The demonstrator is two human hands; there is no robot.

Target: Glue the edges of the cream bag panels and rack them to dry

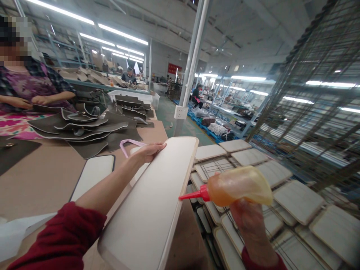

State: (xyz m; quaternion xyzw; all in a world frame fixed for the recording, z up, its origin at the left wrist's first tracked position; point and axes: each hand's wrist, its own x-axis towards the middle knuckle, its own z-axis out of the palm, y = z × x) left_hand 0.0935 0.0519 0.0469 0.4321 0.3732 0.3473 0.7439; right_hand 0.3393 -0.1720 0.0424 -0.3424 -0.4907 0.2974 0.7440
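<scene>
A long pale panel with rounded corners [157,195] is tilted across the middle of the view. My left hand [153,150] grips its far left edge, the fingers partly hidden. In my right hand [249,219] is a soft plastic squeeze bottle [239,186] of amber liquid, lying sideways. Its red nozzle [194,195] points left, and the tip is at the panel's right edge; I cannot tell whether it touches. Another pale panel with a dark rim [94,176] lies on the brown table [53,172], left of my forearm.
Wire racks [216,167] bearing several pale panels [299,200] stand at the right, with upright wire racks [312,101] behind. Dark curved sheets [78,127] are piled at the left, near a co-worker [33,86]. A post with a socket box [180,112] rises beyond the table.
</scene>
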